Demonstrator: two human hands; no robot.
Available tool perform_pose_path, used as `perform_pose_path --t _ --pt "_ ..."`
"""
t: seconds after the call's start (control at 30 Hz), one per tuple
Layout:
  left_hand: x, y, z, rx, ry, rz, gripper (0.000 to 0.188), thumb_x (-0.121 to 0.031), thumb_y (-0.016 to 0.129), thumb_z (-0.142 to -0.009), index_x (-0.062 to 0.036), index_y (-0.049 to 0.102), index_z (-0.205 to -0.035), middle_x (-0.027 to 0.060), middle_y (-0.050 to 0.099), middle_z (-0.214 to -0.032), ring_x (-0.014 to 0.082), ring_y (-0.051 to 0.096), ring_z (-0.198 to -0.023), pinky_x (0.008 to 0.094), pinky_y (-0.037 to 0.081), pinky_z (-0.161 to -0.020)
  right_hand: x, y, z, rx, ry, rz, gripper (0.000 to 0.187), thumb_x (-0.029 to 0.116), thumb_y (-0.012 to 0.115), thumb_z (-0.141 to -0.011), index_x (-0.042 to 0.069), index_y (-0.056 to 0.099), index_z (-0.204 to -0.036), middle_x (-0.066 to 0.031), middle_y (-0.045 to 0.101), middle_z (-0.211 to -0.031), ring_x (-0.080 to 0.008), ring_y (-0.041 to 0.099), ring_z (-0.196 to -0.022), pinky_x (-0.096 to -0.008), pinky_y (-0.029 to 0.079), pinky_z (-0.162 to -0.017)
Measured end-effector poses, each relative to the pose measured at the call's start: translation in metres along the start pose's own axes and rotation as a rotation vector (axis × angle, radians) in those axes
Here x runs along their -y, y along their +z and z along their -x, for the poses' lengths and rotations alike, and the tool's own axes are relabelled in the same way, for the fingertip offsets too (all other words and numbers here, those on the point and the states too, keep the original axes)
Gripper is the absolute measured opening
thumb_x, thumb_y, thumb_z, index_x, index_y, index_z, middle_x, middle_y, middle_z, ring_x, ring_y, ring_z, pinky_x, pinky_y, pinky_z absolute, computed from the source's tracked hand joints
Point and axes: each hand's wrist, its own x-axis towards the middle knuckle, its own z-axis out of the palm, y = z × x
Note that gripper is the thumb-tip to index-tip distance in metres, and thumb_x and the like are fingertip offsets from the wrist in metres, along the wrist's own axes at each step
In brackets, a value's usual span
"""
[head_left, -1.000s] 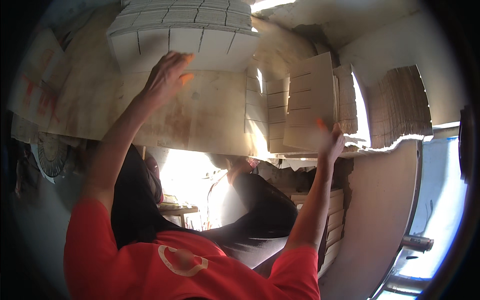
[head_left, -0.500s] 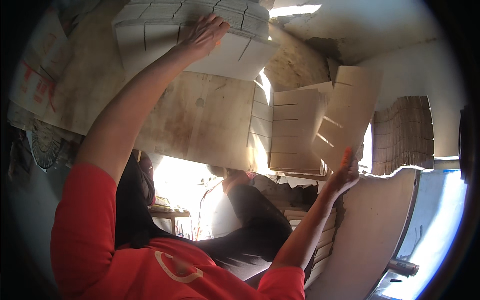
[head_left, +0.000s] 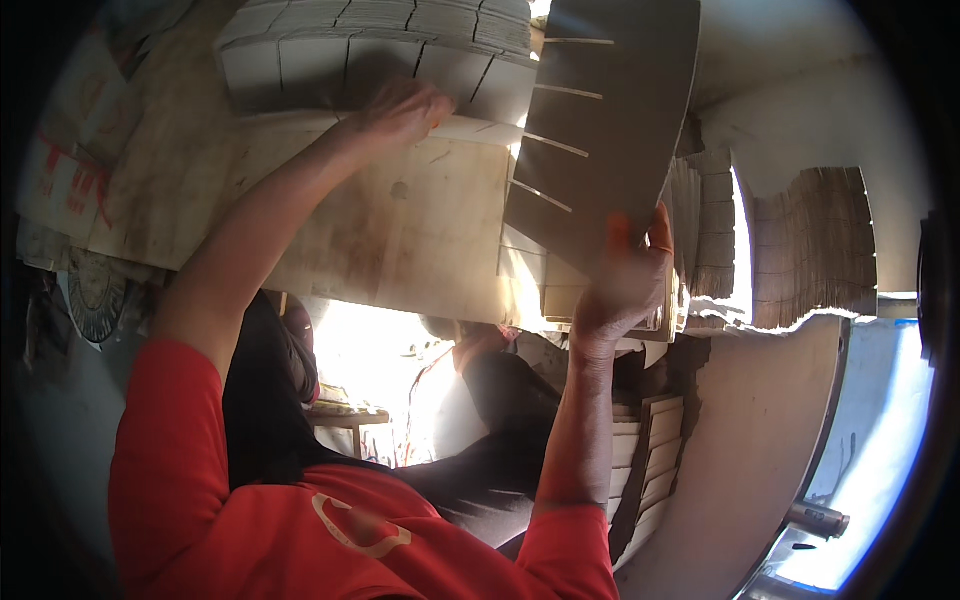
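Observation:
My right hand grips the lower end of a slotted cardboard sheet. The sheet stands tilted over the table's right side, with several narrow slits cut in from its left edge. My left hand is at the front side of a thick stack of slotted cardboard sheets at the far side of the table. Motion smears its fingers, so I cannot see whether they grip a sheet. The held sheet hides most of the smaller pile to the right of the table.
A wooden table spans the middle. Bundled cardboard pieces stand at the right, and more pieces are stacked below, beside my right forearm. A white sack with red print lies at the left. A small stool stands under the table.
My right hand has carried the cardboard sheet left, toward the big stack, and the sheet looks larger now. My left hand has shifted from the stack's top down to its front side.

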Motion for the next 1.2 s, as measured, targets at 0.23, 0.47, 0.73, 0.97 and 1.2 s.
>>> perform_pose_path --t 0.23,0.47,0.73,0.97,1.2 --pt "-0.045 0.007 0.023 0.039 0.053 0.019 0.004 0.003 0.056 -0.066 0.0003 0.057 -0.068 0.0166 0.060 -0.072 0.0346 0.061 -0.072 0.0439 0.049 -0.062 0.011 -0.001 0.002 0.040 -0.011 0.097 0.041 0.002 0.058 -0.090 0.005 0.048 -0.130 -0.0136 0.063 -0.118 -0.0150 0.065 -0.097 -0.0269 0.053 -0.079" --pt "-0.077 -0.006 0.023 0.076 0.130 -0.014 0.005 0.003 0.057 -0.066 -0.0002 0.057 -0.069 0.0159 0.060 -0.073 0.0321 0.062 -0.074 0.0413 0.050 -0.064 -0.001 0.000 0.008 0.002 -0.156 0.110 0.044 0.000 0.058 -0.090 0.004 0.047 -0.132 -0.0128 0.064 -0.115 -0.0139 0.065 -0.094 -0.0258 0.053 -0.078" --pt "-0.109 -0.013 0.030 0.037 0.169 0.015 0.006 0.000 0.058 -0.068 -0.0005 0.058 -0.073 0.0126 0.060 -0.077 0.0278 0.060 -0.077 0.0368 0.051 -0.066 -0.015 0.011 0.017 0.054 -0.172 0.066 0.035 0.004 0.055 -0.092 0.004 0.048 -0.126 -0.0159 0.065 -0.107 -0.0220 0.068 -0.087 -0.0299 0.054 -0.070" --pt "-0.135 -0.030 0.040 -0.057 0.289 0.102 0.007 -0.005 0.058 -0.071 -0.0008 0.056 -0.075 0.0108 0.058 -0.076 0.0247 0.058 -0.077 0.0347 0.051 -0.067 -0.014 0.016 0.018 0.353 0.147 0.249 0.016 0.008 0.050 -0.094 0.003 0.051 -0.109 -0.0209 0.064 -0.098 -0.0366 0.064 -0.077 -0.0402 0.051 -0.058" --pt "-0.107 -0.056 0.030 0.180 0.024 0.377 0.035 -0.025 0.075 -0.070 -0.0004 0.058 -0.089 0.0123 0.061 -0.084 0.0278 0.058 -0.079 0.0375 0.049 -0.070 -0.021 0.017 0.032 0.192 -0.095 0.189 0.027 0.004 0.051 -0.093 0.001 0.048 -0.119 -0.0205 0.065 -0.101 -0.0337 0.067 -0.078 -0.0352 0.054 -0.061"
